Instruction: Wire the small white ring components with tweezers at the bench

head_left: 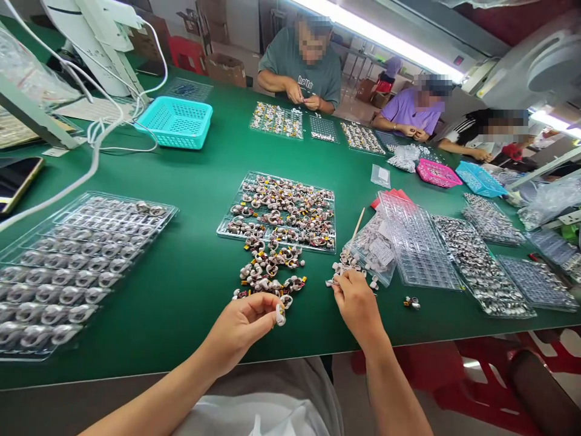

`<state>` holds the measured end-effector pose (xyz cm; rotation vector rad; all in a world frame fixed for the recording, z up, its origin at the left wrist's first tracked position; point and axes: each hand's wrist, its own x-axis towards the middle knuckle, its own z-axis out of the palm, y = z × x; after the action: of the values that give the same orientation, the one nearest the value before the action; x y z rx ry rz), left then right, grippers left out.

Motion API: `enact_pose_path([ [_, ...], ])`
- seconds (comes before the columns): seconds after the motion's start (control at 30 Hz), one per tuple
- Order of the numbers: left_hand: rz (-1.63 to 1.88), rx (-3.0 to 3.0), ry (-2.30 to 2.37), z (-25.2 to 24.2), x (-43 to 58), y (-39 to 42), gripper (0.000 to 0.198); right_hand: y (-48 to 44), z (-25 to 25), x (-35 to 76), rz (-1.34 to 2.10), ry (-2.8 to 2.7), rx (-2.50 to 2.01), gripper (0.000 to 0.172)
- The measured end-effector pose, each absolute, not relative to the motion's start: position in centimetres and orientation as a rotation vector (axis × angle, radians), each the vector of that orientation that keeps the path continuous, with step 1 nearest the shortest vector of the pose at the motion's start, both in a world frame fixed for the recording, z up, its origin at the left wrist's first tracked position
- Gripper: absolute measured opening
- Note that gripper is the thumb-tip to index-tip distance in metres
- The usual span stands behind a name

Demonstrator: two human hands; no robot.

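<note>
My left hand (249,324) pinches a small white ring-shaped part (280,315) between thumb and fingers, just above the table's near edge. Beyond it lies a loose heap of white ring parts (267,266) with dark wires and yellow tabs. The heap runs up to a clear tray (222,230) crowded with more of them. My right hand (356,303) is down at a small pile of white pieces (347,263), its fingertips drawn together. What they grip, if anything, is hidden. A thin wooden stick (357,224) rests on that pile, beside a plastic bag of white pieces (379,245).
At left stands a clear tray with rows of rings (86,260). A turquoise basket (175,121) and white cables (97,142) are behind it. To the right are an empty-looking clear tray (417,242) and a filled tray (483,263). Several co-workers sit across the table.
</note>
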<state>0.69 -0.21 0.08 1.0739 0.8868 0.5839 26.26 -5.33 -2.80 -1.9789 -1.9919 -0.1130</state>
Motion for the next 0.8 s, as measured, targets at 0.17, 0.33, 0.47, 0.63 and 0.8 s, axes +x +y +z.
enact_pose_path([
  [0.17, 0.623, 0.998, 0.922, 0.5, -0.1, -0.1, 0.017, -4.4, -3.2, 26.4, -0.206, -1.997, -1.972, 0.019],
  [0.33, 0.713, 0.897, 0.891, 0.7, 0.0, -0.2, 0.019, -6.2, -1.9, 24.5, -0.068, -1.759, -1.759, 0.013],
  [0.47, 0.810, 0.726, 0.783, 0.6, 1.2, -0.8, 0.023, -8.2, -1.6, 19.8, 0.262, -1.433, -1.610, 0.017],
  [0.63, 0.871, 0.631, 0.736, 0.5, 2.0, -1.5, 0.024, -8.1, -3.0, 15.4, 0.200, -1.403, -1.449, 0.036],
  [0.8, 0.893, 0.624, 0.788, 0.7, 1.3, -1.2, 0.024, -7.1, -3.7, 15.4, 0.013, -1.581, -1.323, 0.042],
])
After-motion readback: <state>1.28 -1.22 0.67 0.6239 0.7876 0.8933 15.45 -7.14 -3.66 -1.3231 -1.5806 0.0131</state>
